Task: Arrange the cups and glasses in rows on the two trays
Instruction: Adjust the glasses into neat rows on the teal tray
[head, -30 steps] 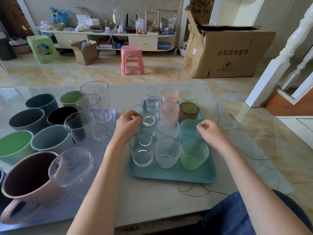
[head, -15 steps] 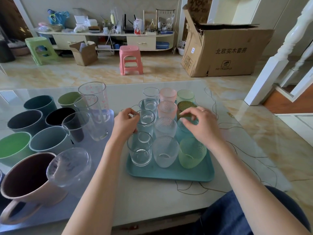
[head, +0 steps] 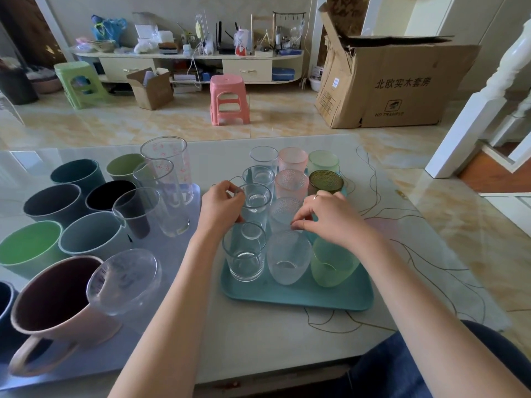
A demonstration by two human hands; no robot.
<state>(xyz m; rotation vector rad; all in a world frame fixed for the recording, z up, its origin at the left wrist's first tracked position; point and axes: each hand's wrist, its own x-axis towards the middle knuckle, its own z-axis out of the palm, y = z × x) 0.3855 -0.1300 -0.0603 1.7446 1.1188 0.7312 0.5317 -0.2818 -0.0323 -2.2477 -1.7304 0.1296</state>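
Note:
A teal tray [head: 301, 294] holds small glasses in three columns running away from me. My left hand [head: 221, 208] grips a clear glass [head: 257, 206], second from the front in the left column. My right hand [head: 330, 219] hovers over the right column with curled fingers, thumb and forefinger pinching at a blue-green glass [head: 311, 229] that it mostly hides. In front stand a frosted green glass [head: 330, 265] and a textured clear glass [head: 288, 259]. A grey tray [head: 178, 248] at the left carries large cups [head: 28, 248] and tall glasses [head: 169, 168].
A pink mug [head: 57, 305] with a clear glass [head: 126, 280] tilted against it sits at the near left. The table's front edge [head: 258, 372] runs just before my knee. Beyond the table stand a pink stool [head: 228, 99] and a cardboard box [head: 396, 84].
My right hand has moved from the right edge of the tray over the dark olive glass, then nearer and left above the blue-green glass. My left hand stays on the clear glass.

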